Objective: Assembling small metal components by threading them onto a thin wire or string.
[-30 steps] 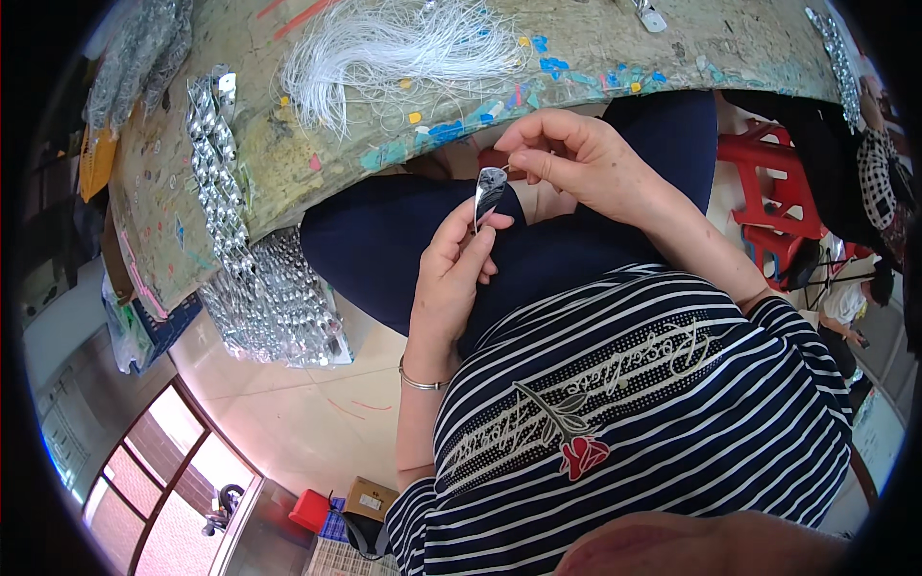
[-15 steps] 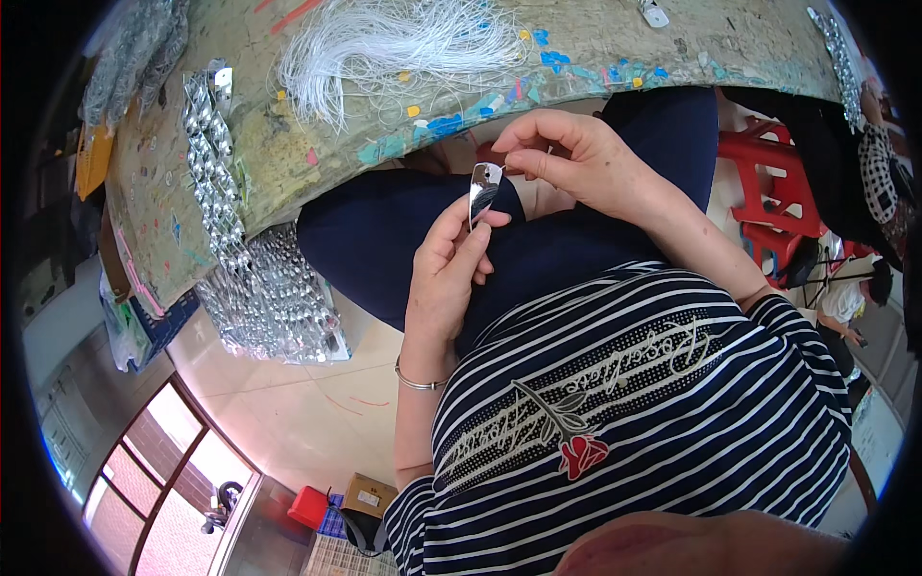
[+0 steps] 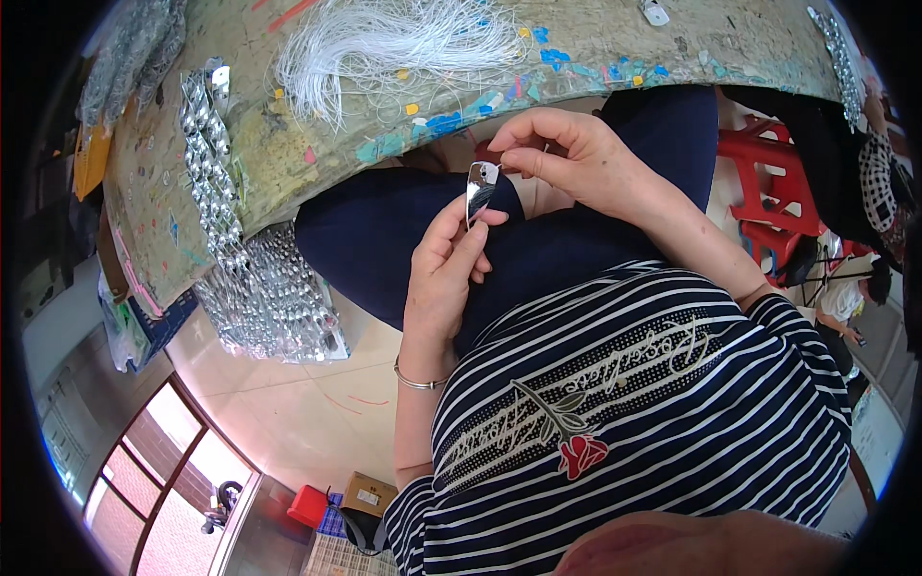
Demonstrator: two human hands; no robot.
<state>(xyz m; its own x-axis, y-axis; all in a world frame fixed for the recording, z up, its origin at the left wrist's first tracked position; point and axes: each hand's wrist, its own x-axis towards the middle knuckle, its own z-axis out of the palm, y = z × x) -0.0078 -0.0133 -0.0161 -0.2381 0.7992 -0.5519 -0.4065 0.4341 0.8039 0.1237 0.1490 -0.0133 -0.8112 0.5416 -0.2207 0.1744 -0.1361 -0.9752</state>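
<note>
My left hand (image 3: pixel 442 278) pinches the lower end of a shiny silver metal plate (image 3: pixel 479 200), slim with rounded ends, held upright above my lap. A dark hole shows near the plate's top. Close beside that top end, the thumb and forefinger of my right hand (image 3: pixel 576 163) are closed on a thin white thread (image 3: pixel 500 167). Whether the thread passes through the hole is too small to tell. A bundle of loose white threads (image 3: pixel 384 43) lies on the worn table (image 3: pixel 254 154) in front of me.
Strands of silver plates (image 3: pixel 206 144) hang over the table's left edge, above a larger silver bunch (image 3: pixel 274 307). One loose plate (image 3: pixel 655 12) lies at the far edge. Red plastic stools (image 3: pixel 773 187) stand at the right, near other people. A cardboard box (image 3: pixel 370 493) sits lower left.
Both hands have shifted very slightly left, with the plate turned a little. The grips look the same.
</note>
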